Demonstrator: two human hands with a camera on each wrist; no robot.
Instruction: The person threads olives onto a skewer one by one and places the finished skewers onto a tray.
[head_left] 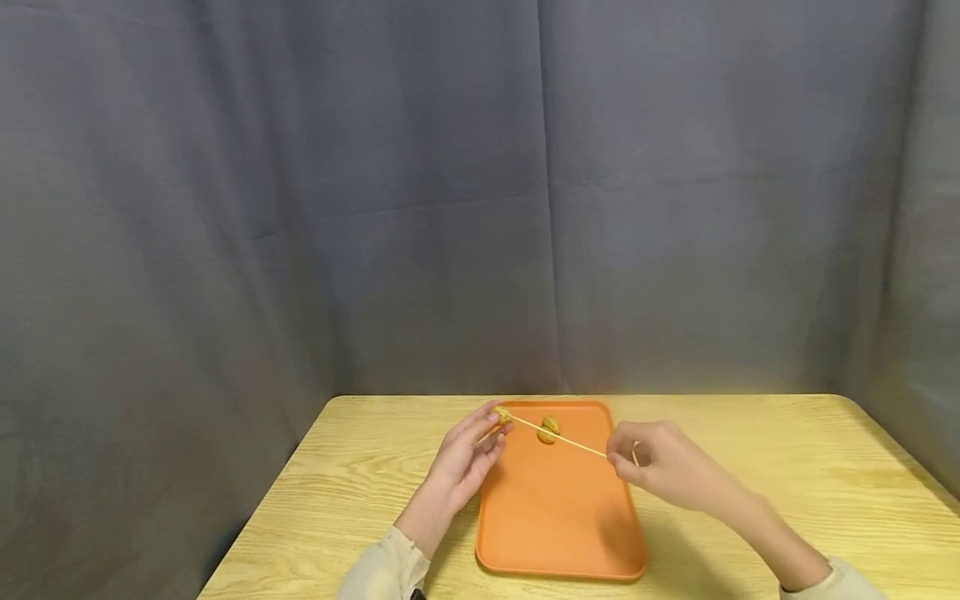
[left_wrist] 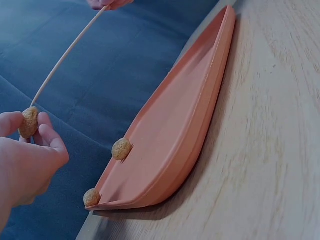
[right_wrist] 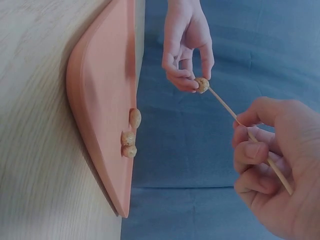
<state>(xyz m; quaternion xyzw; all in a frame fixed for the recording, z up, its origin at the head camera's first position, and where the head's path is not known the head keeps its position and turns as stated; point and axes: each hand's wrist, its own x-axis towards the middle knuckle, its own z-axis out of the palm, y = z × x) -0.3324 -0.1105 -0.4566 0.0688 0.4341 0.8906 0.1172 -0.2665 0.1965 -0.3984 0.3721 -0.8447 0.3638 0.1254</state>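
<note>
Between thumb and fingertips, my left hand point(head_left: 459, 460) pinches a small brown, wrinkled ball point(left_wrist: 28, 123) above the tray's far left corner. My right hand point(head_left: 667, 465) grips a thin wooden skewer point(right_wrist: 272, 167), whose back end lies against the palm in the right wrist view. The skewer's far end meets the ball; how deep it goes in is hidden. It bows slightly in the left wrist view. Below, an orange tray point(head_left: 558, 508) holds more wrinkled balls point(right_wrist: 135, 118) near its far end.
The tray lies on a light wood-grain table point(head_left: 360, 483), with low raised rims. Behind the table hangs a grey-blue curtain point(head_left: 442, 208), and another stretch of curtain point(head_left: 922, 250) stands at the right side.
</note>
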